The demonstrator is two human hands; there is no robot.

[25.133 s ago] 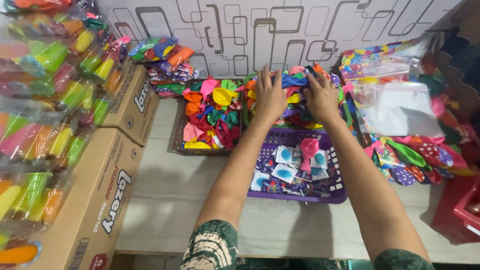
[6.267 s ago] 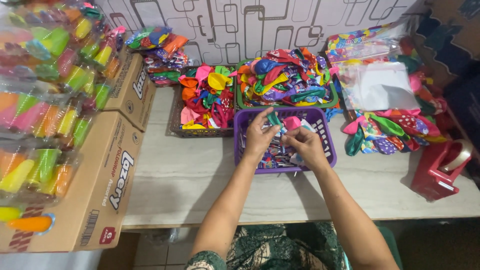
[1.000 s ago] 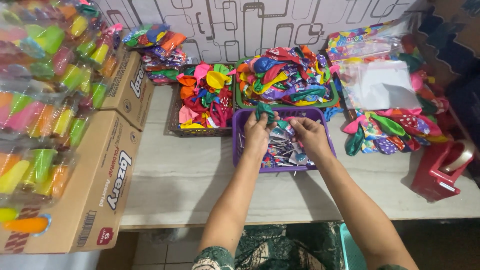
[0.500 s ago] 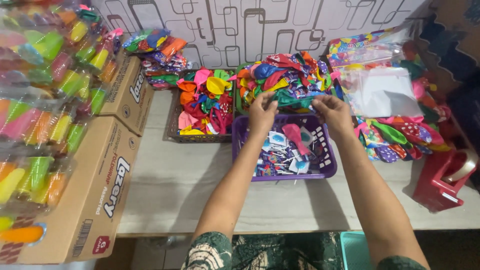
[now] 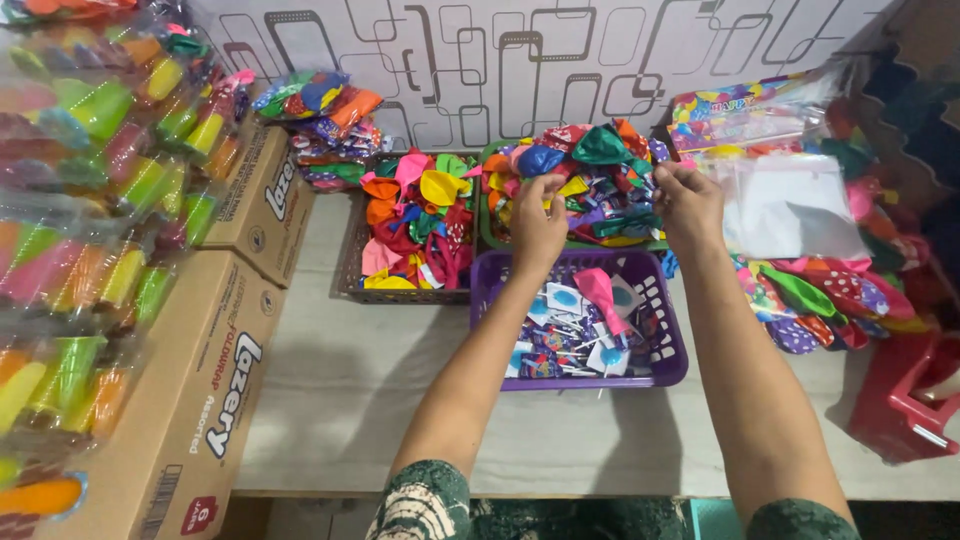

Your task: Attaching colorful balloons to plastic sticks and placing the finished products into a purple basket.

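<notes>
My left hand [image 5: 537,218] and my right hand [image 5: 687,205] reach over the green basket [image 5: 488,235] heaped with mixed-colour uninflated balloons [image 5: 597,160]. Both hands have their fingers pinched into the balloon heap; what exactly each grips is hard to tell. Just in front of them sits a purple basket [image 5: 678,355] holding small packets and one pink balloon [image 5: 598,289]. To the left stands a brown basket [image 5: 352,280] full of pink, orange and yellow balloons.
Cardboard boxes [image 5: 190,400] line the left side, with bagged coloured cups [image 5: 90,200] above. Clear plastic bags [image 5: 790,210] and patterned balloons [image 5: 830,300] lie at right. A red tape dispenser [image 5: 915,400] sits at the right edge. Balloon packs [image 5: 320,120] rest against the wall.
Both hands have moved away from the purple basket to the green basket behind it. A pink balloon now lies in the purple basket.
</notes>
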